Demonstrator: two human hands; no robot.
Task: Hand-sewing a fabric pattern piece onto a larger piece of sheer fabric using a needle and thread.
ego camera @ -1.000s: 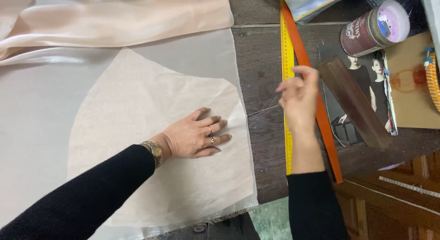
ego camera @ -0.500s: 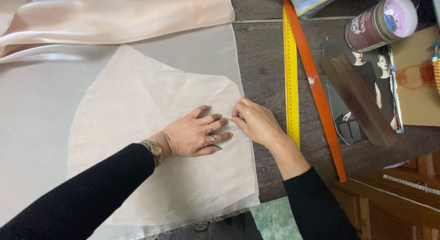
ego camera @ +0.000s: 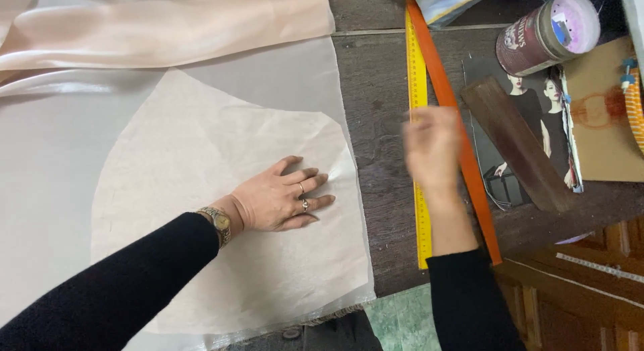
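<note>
Head view: left hand (ego camera: 282, 200) lies flat, fingers spread, on the paper pattern (ego camera: 201, 210) near the table's front edge; right hand (ego camera: 433, 146) blurred over the yellow ruler (ego camera: 417, 76), grip unreadable.

Left hand (ego camera: 285, 200) flat, palm down, fingers spread — 2 rings, wristwatch. Right hand (ego camera: 431, 146) raised, motion-blurred — grip indiscernible.

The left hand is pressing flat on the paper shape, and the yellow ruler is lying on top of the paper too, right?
Not quite. The left hand does press flat on the paper shape, but the yellow ruler lies off it, on the bare dark table to the right, beside an orange ruler. The head view shows this.
</note>
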